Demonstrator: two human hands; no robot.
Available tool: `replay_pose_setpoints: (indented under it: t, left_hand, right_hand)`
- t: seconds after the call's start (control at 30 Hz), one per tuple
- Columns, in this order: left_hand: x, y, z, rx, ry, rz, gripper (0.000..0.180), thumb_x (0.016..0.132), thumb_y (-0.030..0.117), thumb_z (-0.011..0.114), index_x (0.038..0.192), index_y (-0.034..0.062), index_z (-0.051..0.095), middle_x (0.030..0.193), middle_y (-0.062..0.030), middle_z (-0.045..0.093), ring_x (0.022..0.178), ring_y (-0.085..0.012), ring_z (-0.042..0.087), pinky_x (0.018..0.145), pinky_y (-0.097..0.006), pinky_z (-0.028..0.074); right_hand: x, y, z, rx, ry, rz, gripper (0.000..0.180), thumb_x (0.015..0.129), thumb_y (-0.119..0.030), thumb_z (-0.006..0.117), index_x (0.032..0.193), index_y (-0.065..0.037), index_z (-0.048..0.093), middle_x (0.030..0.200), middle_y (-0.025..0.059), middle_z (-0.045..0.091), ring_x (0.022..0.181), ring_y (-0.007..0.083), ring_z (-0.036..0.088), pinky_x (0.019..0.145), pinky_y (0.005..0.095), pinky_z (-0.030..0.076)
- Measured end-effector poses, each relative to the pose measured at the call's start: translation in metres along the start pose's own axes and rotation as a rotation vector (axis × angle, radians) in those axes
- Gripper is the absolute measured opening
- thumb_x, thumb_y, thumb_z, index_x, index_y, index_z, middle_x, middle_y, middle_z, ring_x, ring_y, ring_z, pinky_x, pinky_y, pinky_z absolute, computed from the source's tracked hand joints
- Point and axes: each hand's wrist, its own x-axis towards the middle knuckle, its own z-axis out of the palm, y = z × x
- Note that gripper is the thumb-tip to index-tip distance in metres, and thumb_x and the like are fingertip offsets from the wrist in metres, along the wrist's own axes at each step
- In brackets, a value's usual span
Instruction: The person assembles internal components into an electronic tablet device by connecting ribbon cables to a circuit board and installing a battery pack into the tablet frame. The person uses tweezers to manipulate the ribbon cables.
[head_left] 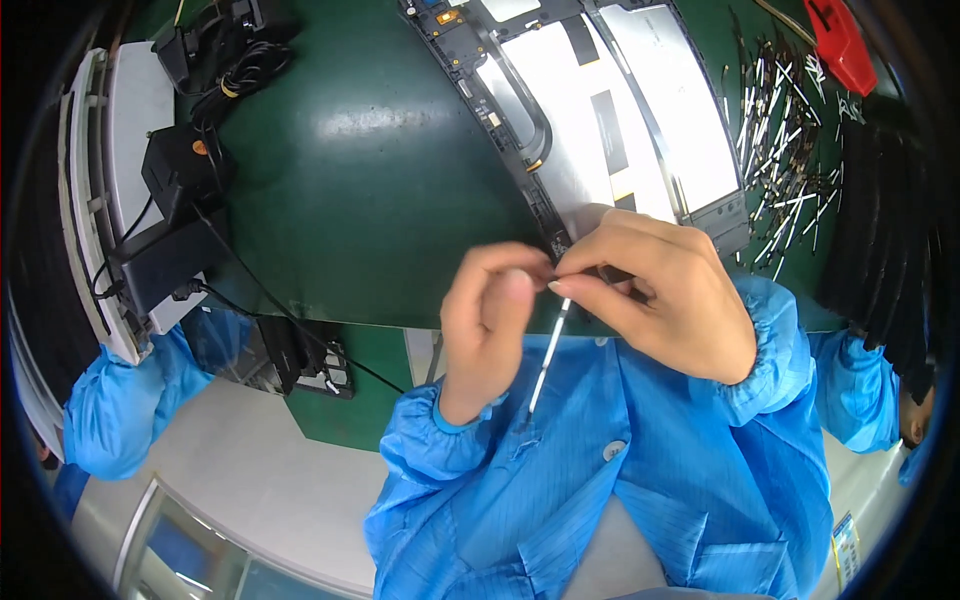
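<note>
My right hand (660, 290) pinches the upper end of a thin white-and-black strip (548, 355) between thumb and forefinger. The strip dangles down in front of my blue smock. Close beside that pinch is my left hand (485, 325), its fingers curled and its fingertips near the strip's top; motion blur hides whether they grip anything. Just beyond my hands lies an opened flat device frame (520, 165) with black edges and silver plates. My right hand overlaps its near end. A heap of similar thin strips (785, 150) lies to the right of the frame.
On the green table (370, 200), black adapters (185, 165) and coiled cables (245, 80) sit at the left. A red object (842, 45) is at the far right, above black panels (880, 240). Blue sleeves of other people (135, 400) show at both sides.
</note>
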Motion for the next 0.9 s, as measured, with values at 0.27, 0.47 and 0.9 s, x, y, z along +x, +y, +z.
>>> replay_pose_setpoints:
  t: [0.27,0.47,0.9]
  left_hand:
    - [-0.027,-0.001,0.001,0.173,-0.046,-0.144,0.018,0.083,0.002,0.064,0.1,-0.0031,0.061,0.088,-0.009,0.064,0.078,-0.0132,0.062,0.073,-0.025,0.048]
    - [-0.019,0.011,0.01,-0.015,-0.002,-0.128,0.018,0.082,-0.003,0.064,0.1,-0.0028,0.062,0.09,-0.0092,0.064,0.079,-0.0109,0.06,0.07,-0.023,0.047]
    - [-0.001,0.037,0.011,0.655,0.009,0.508,0.028,0.072,-0.007,0.066,0.099,-0.0056,0.061,0.097,-0.0183,0.067,0.091,-0.0261,0.065,0.089,-0.039,0.046]
  right_hand:
    - [-0.01,0.01,0.01,-0.317,0.222,-0.056,0.015,0.07,-0.002,0.073,0.082,-0.002,0.064,0.079,0.0093,0.058,0.061,0.0207,0.061,0.053,0.0287,0.048]
    - [-0.016,0.007,0.004,0.172,0.271,-0.229,0.026,0.072,0.005,0.067,0.096,-0.003,0.064,0.084,0.01,0.062,0.074,0.0254,0.064,0.063,0.0319,0.051]
    - [-0.027,0.004,-0.039,-0.174,0.184,-0.495,0.017,0.072,-0.01,0.058,0.09,-0.009,0.06,0.077,0.0022,0.054,0.06,0.0215,0.059,0.048,0.0322,0.047]
